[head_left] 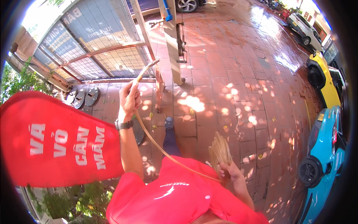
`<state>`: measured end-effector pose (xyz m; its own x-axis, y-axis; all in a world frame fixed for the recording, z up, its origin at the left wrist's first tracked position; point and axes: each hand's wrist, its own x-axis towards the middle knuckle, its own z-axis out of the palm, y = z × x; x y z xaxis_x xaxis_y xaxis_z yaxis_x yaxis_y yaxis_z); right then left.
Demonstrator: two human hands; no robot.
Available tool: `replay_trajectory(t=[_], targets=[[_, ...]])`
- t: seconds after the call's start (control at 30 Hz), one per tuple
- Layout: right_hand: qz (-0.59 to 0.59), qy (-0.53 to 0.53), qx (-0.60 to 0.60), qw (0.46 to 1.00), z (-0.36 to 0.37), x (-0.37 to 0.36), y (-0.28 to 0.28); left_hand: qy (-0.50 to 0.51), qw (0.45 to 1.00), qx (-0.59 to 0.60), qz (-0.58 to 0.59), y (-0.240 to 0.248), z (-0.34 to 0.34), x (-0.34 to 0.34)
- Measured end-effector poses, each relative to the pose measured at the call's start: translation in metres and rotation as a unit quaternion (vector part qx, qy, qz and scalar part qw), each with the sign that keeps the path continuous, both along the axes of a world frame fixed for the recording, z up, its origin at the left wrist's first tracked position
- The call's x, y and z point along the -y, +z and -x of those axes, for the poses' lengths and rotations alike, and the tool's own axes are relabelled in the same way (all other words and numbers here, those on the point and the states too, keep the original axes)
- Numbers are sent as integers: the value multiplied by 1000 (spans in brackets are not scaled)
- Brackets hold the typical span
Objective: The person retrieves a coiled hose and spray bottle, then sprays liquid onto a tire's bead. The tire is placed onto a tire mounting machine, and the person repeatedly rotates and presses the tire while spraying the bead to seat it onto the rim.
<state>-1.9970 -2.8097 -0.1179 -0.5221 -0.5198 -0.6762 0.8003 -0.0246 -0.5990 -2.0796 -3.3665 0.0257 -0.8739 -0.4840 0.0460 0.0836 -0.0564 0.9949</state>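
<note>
Upper garment: bright red shirt (186, 179), left sleeve (126, 190) short, ending near the elbow. Chest bears a white lightning-bolt mark (164, 193) with small white lettering (174, 185); pale round button (207, 196) to its right. Left wrist: black watch (123, 125), dark strap. Legwear: navy trouser leg (170, 143). Footwear: one grey-blue shoe (169, 123) visible.

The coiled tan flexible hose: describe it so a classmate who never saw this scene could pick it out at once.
Start at the bright red fabric shirt at the bottom centre. At its right, the bare right hand grips the coiled tan flexible hose; one strand runs across the shirt to the bare left hand. Its bunched loops set it apart from the flat, white-lettered red panel.
</note>
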Motion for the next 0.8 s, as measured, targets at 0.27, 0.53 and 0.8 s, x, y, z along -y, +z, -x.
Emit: replay_trajectory(t=[0.27,0.53,0.8], targets=[[0,-565,-104,818,172,125,-56,47,974,-29,218,-36,265,229],[139,-625,-239,730,227,211,-12,96,961,38,258,-60,400,329],[147,-621,-240,732,269,279,23,88,967,-16,238,-68,417,323]])
